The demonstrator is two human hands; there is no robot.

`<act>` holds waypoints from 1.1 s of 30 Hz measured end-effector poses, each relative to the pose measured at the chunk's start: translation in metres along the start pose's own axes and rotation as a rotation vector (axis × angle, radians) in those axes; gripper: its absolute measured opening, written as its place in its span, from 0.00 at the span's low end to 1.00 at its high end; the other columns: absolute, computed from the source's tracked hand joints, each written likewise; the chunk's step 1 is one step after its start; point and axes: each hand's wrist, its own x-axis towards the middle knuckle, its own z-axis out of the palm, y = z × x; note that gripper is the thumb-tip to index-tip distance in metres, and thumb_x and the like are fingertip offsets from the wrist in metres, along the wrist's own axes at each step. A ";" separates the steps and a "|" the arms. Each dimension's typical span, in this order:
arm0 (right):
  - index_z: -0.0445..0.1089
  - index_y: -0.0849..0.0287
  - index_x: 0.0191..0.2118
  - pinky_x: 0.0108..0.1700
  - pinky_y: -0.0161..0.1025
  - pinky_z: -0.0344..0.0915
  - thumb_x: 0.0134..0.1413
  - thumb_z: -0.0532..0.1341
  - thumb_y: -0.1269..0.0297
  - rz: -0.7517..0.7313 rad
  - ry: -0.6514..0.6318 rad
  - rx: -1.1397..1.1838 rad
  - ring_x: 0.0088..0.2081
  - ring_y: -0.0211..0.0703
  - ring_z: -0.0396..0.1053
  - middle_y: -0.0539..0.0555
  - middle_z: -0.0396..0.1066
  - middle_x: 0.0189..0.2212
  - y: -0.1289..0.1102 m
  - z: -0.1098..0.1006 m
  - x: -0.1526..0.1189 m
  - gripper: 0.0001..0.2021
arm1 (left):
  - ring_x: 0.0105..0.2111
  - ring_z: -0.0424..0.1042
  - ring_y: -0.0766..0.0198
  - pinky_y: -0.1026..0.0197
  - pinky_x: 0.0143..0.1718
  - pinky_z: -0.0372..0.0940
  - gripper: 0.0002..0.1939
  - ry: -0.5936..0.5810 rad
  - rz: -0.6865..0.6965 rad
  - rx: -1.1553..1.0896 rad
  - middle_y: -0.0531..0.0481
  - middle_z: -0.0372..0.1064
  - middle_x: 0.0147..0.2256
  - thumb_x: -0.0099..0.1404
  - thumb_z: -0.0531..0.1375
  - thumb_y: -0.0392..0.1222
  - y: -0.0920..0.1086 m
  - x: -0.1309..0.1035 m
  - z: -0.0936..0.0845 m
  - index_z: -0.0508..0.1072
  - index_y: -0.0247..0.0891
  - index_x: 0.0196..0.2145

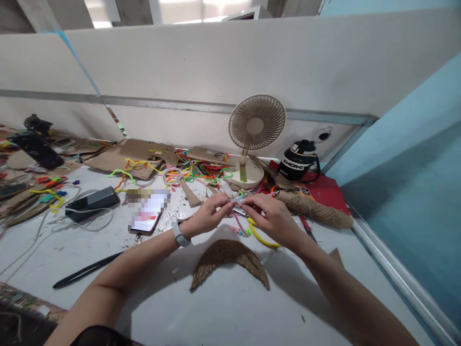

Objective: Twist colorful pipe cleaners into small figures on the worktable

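The left hand [213,211] and the right hand [268,215] are close together near the middle of the frame. The fingertips of both hands are closed in a pinch on a thin pink strip [239,224]. The strip is in the middle of the frame, and its loose end hangs down between the 2 hands. The part right at the fingertips is too small to see well. A gray watch [180,233] is on the left wrist.

A bendy yellow strip [264,239] lies just beside the right hand, on the white table [216,315]. Below the hands, in the lower middle, a brown ridged arch [228,255] lies flat with its 2 tips pointing down the frame.

In the middle, above the hands, a round fan [257,122] stands up near the wall. A messy pile of colorful strips [207,168] lies to the left of its base, next to flat brown cardboard [124,156]. A black jug [298,161] that says "ENERGY" stands to the right of the fan. Below the jug are a red sheet [329,190] and a fat roll of brown string [320,210].

On the left side, a phone [149,211] with a bright screen lies near a black box [92,204] and a white cord [104,226].
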 end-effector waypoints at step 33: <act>0.60 0.60 0.17 0.11 0.28 0.44 0.50 0.60 0.55 1.041 0.181 1.613 0.09 0.27 0.44 0.42 0.51 0.07 -0.035 0.046 -0.009 0.18 | 0.30 0.58 0.63 0.56 0.36 0.54 0.12 0.293 0.363 0.272 0.50 0.61 0.25 0.68 0.49 0.38 0.010 -0.011 0.005 0.62 0.38 0.27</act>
